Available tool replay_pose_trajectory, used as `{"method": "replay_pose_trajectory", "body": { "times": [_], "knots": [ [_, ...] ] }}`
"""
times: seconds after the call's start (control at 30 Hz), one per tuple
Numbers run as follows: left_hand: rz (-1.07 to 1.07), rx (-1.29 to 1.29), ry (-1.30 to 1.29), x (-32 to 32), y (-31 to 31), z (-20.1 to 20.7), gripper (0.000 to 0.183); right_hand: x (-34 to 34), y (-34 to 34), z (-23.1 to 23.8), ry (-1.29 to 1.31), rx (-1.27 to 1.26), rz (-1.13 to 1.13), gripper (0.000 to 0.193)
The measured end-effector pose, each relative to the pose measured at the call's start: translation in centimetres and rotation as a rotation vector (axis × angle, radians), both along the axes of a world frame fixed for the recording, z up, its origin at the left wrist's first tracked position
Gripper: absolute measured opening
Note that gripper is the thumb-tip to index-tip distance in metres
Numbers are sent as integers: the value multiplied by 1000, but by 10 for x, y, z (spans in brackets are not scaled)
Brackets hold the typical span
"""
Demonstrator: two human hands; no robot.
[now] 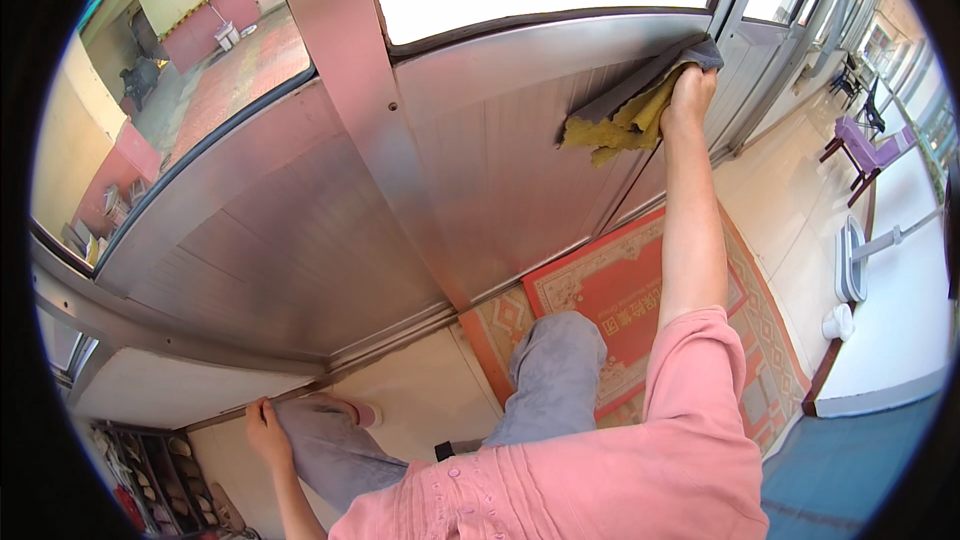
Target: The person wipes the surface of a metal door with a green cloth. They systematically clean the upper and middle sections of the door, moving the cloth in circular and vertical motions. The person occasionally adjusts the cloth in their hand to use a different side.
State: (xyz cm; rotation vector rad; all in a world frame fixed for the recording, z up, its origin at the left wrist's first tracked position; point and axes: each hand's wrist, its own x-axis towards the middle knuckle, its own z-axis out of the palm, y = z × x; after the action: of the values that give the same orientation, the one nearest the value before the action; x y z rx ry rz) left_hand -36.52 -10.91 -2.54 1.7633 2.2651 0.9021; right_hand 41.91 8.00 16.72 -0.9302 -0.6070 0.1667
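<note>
My right hand (692, 100) is closed around a cloth (630, 105), grey on one side and yellow with a ragged edge. The arm reaches far forward, and the cloth lies against the ribbed metal door panel (510, 130), just under the window frame's lower right corner. Low on the left, my left hand (268, 435) hangs beside my knee with its fingers curled in. Whatever it may hold is hidden.
A metal post (345, 60) divides the door panels. Underfoot lies a red patterned mat (570, 275). Shoes fill a dark rack (165, 485) at lower left. To the right stand a purple chair (868, 152), a flat grey-white mop head (851, 260) and a white cup (838, 321).
</note>
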Motion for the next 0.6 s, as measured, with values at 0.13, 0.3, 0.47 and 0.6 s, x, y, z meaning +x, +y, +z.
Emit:
{"method": "replay_pose_trajectory", "body": {
  "times": [0.13, 0.3, 0.47, 0.6],
  "knots": [
    [-12, 40, -25, -15, -1, -13, 24, -29, -3, 11, -107, -129, -268, 34],
    [26, -23, -2, -9, -2, 0, 24, -63, -8, 14, -537, -156, -365, 33],
    [16, -2, 48, -1, -2, 1, 25, 4, -2, 49, -197, -175, -301, 50],
    [21, -10, 59, -2, -3, 0, 25, -21, -2, 35, -119, -108, -243, 52]
  ]
}}
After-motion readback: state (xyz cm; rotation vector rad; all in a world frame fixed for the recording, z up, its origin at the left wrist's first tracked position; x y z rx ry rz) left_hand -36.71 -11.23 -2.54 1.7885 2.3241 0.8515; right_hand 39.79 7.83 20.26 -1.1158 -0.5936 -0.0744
